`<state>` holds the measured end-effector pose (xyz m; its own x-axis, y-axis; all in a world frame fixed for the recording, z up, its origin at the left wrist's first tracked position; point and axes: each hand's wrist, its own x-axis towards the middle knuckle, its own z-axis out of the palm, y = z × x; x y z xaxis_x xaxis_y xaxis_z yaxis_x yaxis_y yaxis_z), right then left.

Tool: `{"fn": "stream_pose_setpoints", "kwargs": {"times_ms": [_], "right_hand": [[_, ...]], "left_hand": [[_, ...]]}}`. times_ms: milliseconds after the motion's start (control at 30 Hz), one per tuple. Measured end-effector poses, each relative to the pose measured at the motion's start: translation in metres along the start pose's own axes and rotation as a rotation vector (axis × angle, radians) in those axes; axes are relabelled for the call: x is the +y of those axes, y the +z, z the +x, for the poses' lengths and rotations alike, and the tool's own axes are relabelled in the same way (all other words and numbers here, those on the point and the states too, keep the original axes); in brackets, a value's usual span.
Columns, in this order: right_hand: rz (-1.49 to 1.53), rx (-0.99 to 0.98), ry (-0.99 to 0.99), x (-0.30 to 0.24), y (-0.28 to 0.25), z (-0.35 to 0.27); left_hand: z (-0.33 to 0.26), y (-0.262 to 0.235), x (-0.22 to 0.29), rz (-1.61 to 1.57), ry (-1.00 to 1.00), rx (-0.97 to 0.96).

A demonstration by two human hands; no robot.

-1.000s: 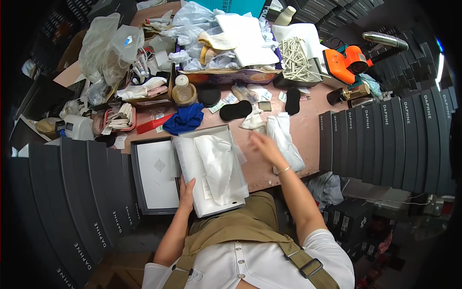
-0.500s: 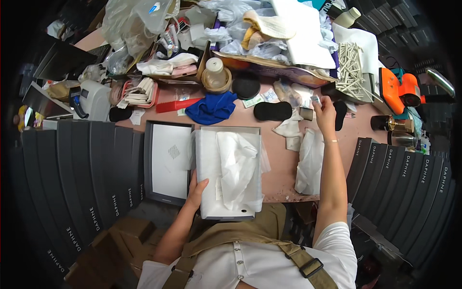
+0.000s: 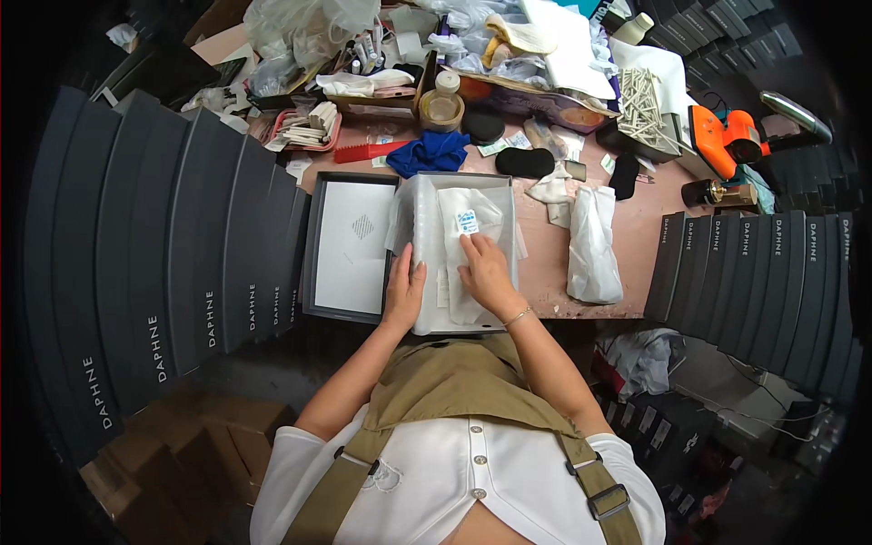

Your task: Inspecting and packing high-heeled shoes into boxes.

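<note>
An open shoe box (image 3: 498,318) with a pale inside stands before me at the table's near edge. In it lies a white paper-wrapped bundle (image 3: 468,295), its contents hidden. My left hand (image 3: 404,289) is closed over the box's left wall, thumb on the inner side. Over the bundle is my right hand (image 3: 488,275), fingers stretched and thumb apart, fingertips touching the lower edge of a small white packet (image 3: 467,222) with blue print. Thin white tissue paper (image 3: 401,218) sticks out over the left wall. The dark box lid (image 3: 354,245) lies inside-up to the left.
Another white-wrapped bundle (image 3: 594,250) lies to the right. Stacks of dark shoe boxes (image 3: 213,245) flank me on both sides. Farther back are a blue cloth (image 3: 427,153), black pads (image 3: 525,163), a glass jar (image 3: 442,107), a tray of pale sticks (image 3: 640,109) and an orange tool (image 3: 713,136).
My right hand has come from the back right of the table to the box, and the packet now lies on the bundle. My left hand stays at the box's left wall. The view has shifted.
</note>
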<state>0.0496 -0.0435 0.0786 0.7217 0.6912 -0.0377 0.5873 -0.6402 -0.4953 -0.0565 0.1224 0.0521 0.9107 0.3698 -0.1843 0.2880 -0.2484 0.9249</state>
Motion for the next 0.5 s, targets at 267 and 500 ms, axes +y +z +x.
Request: {"fn": "stream_pose_setpoints", "kwargs": {"times_ms": [267, 500], "right_hand": [[0.075, -0.056, 0.323, -0.007, 0.007, 0.02], [0.175, 0.02, 0.288, -0.024, -0.072, -0.002]], "left_hand": [[-0.011, -0.027, 0.017, 0.081, 0.185, 0.026], [-0.042, -0.024, 0.015, -0.546, -0.059, -0.125]]}}
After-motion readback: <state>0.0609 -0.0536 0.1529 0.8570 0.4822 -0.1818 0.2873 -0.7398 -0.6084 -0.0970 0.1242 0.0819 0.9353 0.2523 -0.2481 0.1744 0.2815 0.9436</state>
